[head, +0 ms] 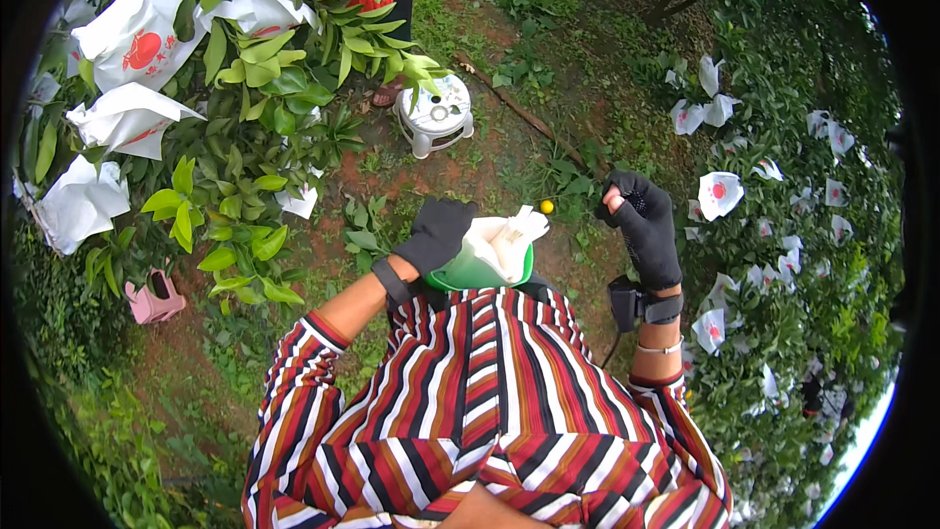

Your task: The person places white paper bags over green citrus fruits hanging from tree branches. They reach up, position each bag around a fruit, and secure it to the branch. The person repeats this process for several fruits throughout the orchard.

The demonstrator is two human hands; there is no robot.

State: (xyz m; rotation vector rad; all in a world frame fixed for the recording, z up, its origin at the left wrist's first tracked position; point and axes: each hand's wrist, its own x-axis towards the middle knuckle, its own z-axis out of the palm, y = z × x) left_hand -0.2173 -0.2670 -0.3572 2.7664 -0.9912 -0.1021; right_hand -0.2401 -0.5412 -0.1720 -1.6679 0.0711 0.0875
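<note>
A green container [470,268] with white paper bags [507,239] in it sits at my waist. My left hand [438,234], in a black glove, rests at the container's left rim with its fingers curled; what they hold, if anything, is hidden. Off to the right, my right hand [646,224], also gloved, is raised with fingers curled in and the bare thumb tip showing; I cannot tell whether something thin is in it. A small yellow fruit [546,206] shows between the container and my right hand.
Leafy branches with white printed fruit bags [139,40] reach in at the left; more bagged fruit [720,195] hangs at the right. A white stool [437,114] stands ahead, a pink stool [154,297] at the left. A person's foot [387,93] shows beside the white stool. A fallen branch [525,114] crosses the ground.
</note>
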